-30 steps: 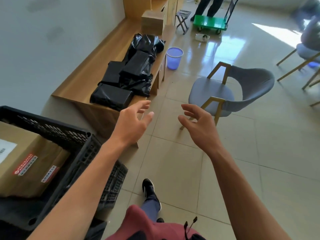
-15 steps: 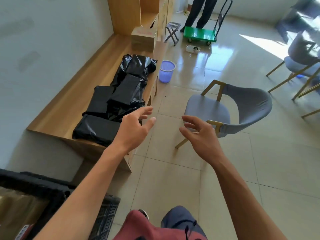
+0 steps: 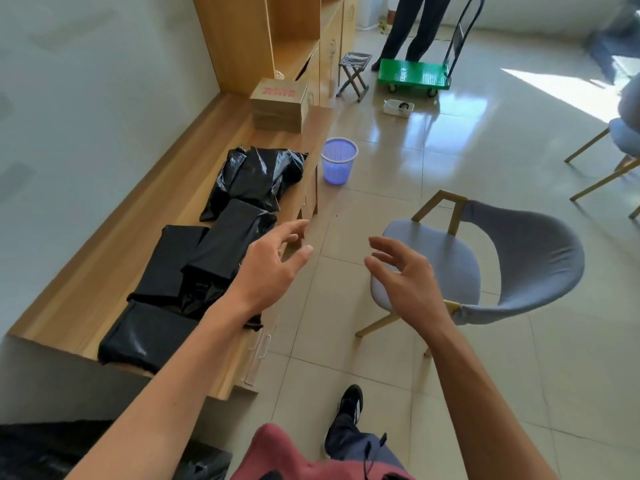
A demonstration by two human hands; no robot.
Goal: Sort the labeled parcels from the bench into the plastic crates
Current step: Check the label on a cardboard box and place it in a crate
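Observation:
Several black plastic-wrapped parcels lie piled on the low wooden bench along the left wall. A brown cardboard box stands farther back on the same bench. My left hand hovers with spread fingers over the bench's front edge, just right of the parcels, holding nothing. My right hand is raised over the floor in front of a chair, fingers loosely bent and empty. A dark edge of the black plastic crate shows at the bottom left.
A grey chair with wooden legs stands right of my hands. A purple basket sits on the floor by the bench. Farther back are a folding stool, a green trolley and a person's legs. More chairs at right.
I have stepped forward toward the bench; the crate with its cardboard box has slid out of view to the bottom left. Both hands stay raised and empty, now closer to the parcels.

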